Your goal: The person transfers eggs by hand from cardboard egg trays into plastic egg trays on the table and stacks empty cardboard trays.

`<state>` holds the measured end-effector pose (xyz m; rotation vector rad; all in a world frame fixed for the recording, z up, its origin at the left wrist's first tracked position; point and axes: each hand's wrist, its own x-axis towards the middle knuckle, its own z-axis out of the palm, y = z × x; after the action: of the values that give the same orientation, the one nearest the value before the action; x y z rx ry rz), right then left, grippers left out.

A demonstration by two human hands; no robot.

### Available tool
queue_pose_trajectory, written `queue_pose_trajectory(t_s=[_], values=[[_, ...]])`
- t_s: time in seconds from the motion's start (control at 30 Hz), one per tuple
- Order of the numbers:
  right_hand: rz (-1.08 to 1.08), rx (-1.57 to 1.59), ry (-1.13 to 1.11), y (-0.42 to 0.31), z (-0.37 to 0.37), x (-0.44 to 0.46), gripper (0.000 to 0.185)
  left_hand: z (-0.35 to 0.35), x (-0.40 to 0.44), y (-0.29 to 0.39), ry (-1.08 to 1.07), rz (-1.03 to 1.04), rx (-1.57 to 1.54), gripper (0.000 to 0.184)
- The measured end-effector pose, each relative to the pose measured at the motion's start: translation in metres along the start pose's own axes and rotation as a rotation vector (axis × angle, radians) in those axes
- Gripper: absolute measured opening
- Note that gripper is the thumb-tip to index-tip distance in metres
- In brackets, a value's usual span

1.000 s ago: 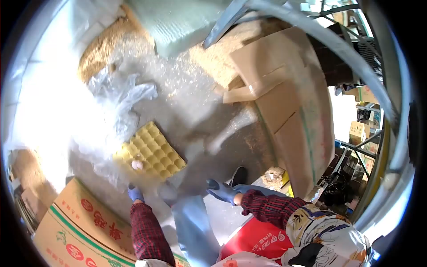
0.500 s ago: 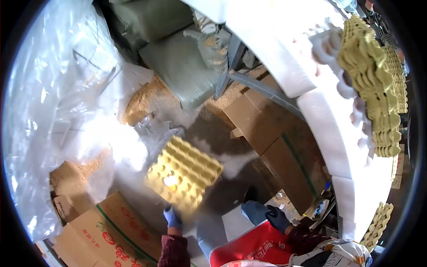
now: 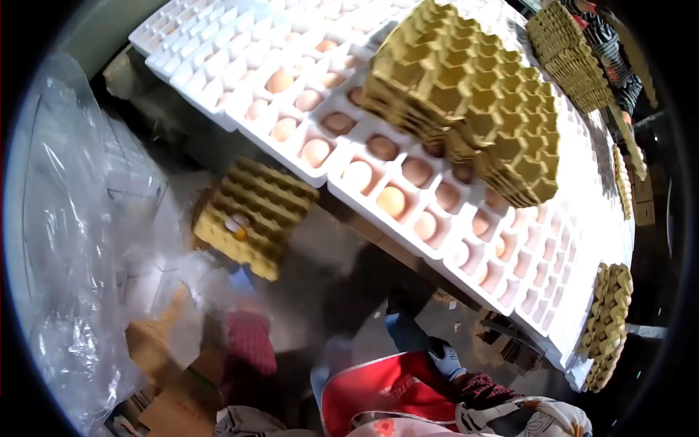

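My left hand [image 3: 242, 280], in a blue glove blurred by motion, grips the near edge of a yellow pulp egg tray [image 3: 255, 207]. A cracked egg [image 3: 237, 226] lies on that tray, its shell pale and the yolk showing. The fingers under the tray are hidden. Low beside my leg, my right hand [image 3: 445, 358] wears a dark-and-pale glove. It appears to hold nothing, its fingers loosely apart near the red apron [image 3: 386, 390].
White trays [image 3: 408, 226] with brown eggs [image 3: 391, 201] in their cups cover the table ahead. On them stands a stack of pulp trays [image 3: 473, 95]. Clear plastic sheeting [image 3: 80, 291] hangs at left, above a cardboard box [image 3: 182, 400]. A person [image 3: 619, 65] is at far right.
The view has swung toward the egg table, which now fills the middle. The left hand still carries the tray with the cracked egg. My right hand stays low by my leg.
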<state>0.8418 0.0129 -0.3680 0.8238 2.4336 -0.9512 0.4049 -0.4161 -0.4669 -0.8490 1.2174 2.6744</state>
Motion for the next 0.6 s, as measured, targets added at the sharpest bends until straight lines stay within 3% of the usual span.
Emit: queue_pose_trajectory(t_s=[0.1,0.13,0.17,0.2,0.23,0.27,0.3,0.4,0.5,0.57,0.6], values=[[0.073,0.035,-0.029,-0.021,-0.012,-0.024,0.046,-0.011,-0.044,-0.052,-0.035,-0.009,0.284,0.039],[0.096,0.098,-0.022,-0.021,-0.013,-0.032,0.046,-0.074,-0.002,-0.111,-0.022,-0.175,0.212,0.039],[0.118,0.161,-0.013,-0.02,-0.013,-0.041,0.045,0.018,-0.054,-0.101,0.177,-0.085,0.714,0.033],[0.156,0.193,-0.009,-0.021,-0.012,-0.048,0.045,-0.001,-0.031,-0.151,0.014,-0.139,0.199,0.026],[0.203,0.253,-0.001,-0.024,-0.012,-0.056,0.046,-0.024,0.019,-0.194,-0.065,-0.522,-0.12,0.03],[0.206,0.262,0.01,-0.023,-0.01,-0.064,0.045,-0.007,0.025,-0.225,-0.255,-0.32,0.198,0.031],[0.209,0.27,0.027,-0.021,-0.011,-0.071,0.045,0.014,0.03,-0.244,-0.282,-0.336,0.207,0.031],[0.339,0.317,0.085,-0.024,-0.019,-0.103,0.048,0.108,0.011,-0.255,-0.348,0.016,1.606,0.044],[0.35,0.339,0.189,0.002,-0.024,-0.148,0.048,0.137,-0.051,-0.231,0.038,-0.224,1.105,0.054],[0.38,0.447,0.284,0.001,-0.031,-0.184,0.044,0.087,-0.115,-0.211,-0.713,-0.11,1.163,0.035],[0.403,0.542,0.372,-0.001,-0.03,-0.202,0.04,0.114,-0.169,-0.172,-1.008,0.01,1.636,0.032]])
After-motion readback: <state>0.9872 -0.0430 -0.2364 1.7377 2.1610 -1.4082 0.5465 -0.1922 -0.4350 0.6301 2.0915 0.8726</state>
